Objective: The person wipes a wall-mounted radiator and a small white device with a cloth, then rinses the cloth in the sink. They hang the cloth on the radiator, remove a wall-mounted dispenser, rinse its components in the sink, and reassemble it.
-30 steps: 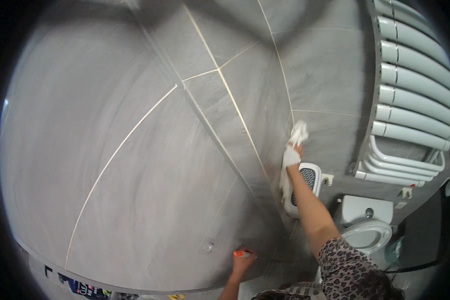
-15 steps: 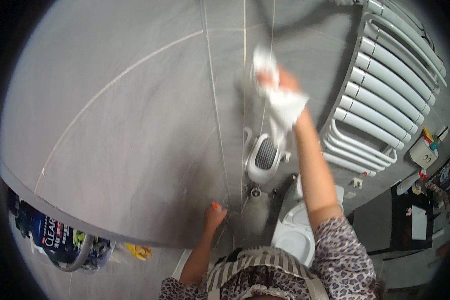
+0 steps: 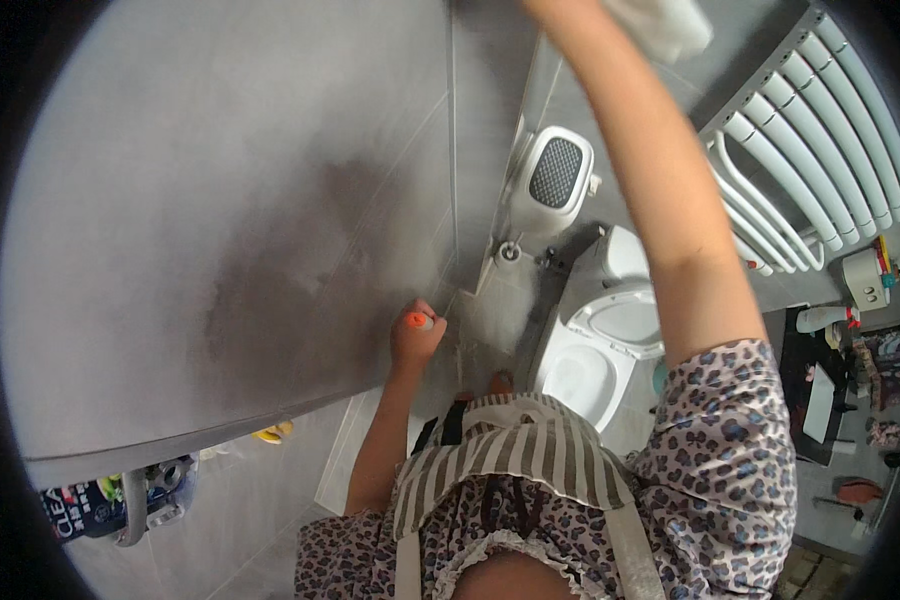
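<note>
My left hand [image 3: 417, 338] is closed around a small whitish object with an orange end [image 3: 418, 320], close beside the grey tiled wall on the left. Most of that object is hidden in my fist, so its kind does not show. My right forearm [image 3: 660, 160] reaches up past the top edge, and the hand itself lies outside the picture. A blurred white cloth [image 3: 670, 25] hangs beside that arm at the top. Dark, damp-looking patches [image 3: 290, 270] spread over the grey wall.
A white wall-mounted box with a dark grey panel [image 3: 555, 172] is above the toilet [image 3: 585, 385], whose lid is raised. A white towel radiator [image 3: 820, 130] lines the right wall. Bottles [image 3: 100, 500] stand in a rack at lower left. A spray bottle [image 3: 820, 318] rests on the dark counter.
My right hand has risen with the white cloth and left the picture at the top. The view has shifted, and my left hand still grips the orange-ended object.
</note>
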The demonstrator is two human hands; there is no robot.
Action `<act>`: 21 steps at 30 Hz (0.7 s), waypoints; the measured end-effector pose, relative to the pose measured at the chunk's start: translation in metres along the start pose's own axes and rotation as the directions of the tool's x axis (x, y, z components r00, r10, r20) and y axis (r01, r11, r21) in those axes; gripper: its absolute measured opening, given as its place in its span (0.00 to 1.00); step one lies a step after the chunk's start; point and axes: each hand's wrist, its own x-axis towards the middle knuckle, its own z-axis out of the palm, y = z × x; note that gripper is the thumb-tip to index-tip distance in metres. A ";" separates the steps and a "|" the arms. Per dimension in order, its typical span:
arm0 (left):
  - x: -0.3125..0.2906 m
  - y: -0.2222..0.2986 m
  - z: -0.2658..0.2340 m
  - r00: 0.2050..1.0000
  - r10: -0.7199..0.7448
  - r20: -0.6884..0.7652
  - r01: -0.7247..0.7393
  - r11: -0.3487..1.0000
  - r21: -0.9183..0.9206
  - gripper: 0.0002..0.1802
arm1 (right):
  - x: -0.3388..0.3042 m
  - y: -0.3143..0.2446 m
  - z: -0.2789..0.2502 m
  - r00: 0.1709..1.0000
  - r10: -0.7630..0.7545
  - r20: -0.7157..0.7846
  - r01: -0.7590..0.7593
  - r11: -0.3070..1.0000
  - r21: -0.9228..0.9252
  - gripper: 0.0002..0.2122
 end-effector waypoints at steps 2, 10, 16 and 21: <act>-0.012 -0.007 -0.012 1.000 0.029 -0.003 -0.029 0.999 0.019 0.09 | -0.068 -0.045 -0.015 0.980 0.095 0.176 -0.116 0.987 0.113 0.15; -0.033 0.019 -0.021 0.990 0.141 0.007 -0.141 0.989 -0.047 0.08 | -0.363 -0.171 -0.112 0.577 -0.129 0.807 -0.135 0.959 0.250 0.16; -0.051 0.016 -0.013 1.000 0.001 0.025 0.000 0.999 -0.033 0.07 | -0.432 -0.225 -0.125 0.192 -0.307 0.932 0.037 0.951 0.306 0.22; -0.034 0.029 0.005 0.988 0.143 0.063 -0.140 0.989 -0.049 0.06 | -0.595 -0.196 -0.179 -0.483 -0.205 0.851 -0.548 0.829 -0.111 0.13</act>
